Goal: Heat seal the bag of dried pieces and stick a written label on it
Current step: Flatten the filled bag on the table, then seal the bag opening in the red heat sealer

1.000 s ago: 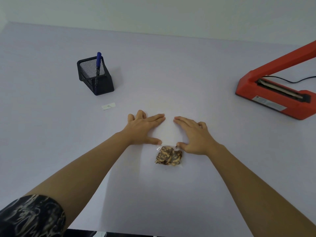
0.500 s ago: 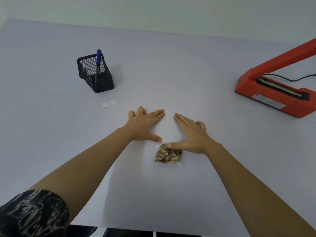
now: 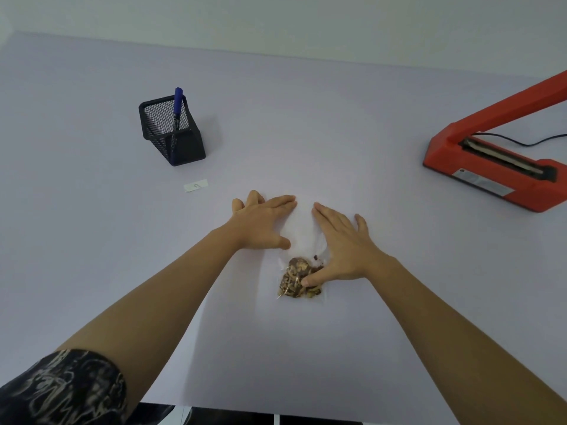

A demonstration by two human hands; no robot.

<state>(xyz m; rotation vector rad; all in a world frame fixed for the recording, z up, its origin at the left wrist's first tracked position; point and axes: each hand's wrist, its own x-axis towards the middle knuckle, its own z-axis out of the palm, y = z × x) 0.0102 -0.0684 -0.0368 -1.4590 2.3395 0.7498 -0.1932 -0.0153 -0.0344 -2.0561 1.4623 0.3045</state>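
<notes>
Bare forearms, dark sleeve (image 3: 64, 391) with pale swirling pattern on left arm

Clear glossy plastic bag (image 3: 302, 240), black wire-mesh pen holder (image 3: 171, 130), matt table (image 3: 337, 118).

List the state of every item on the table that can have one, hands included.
Clear plastic bag of dried pieces: flat on table, unsealed.
Red heat sealer: arm raised, nothing in it.
Small white label: loose on table.
Blue marker: upright in black mesh holder.
Left hand: flat, pressing bag.
Right hand: flat; thumb on pieces.
</notes>
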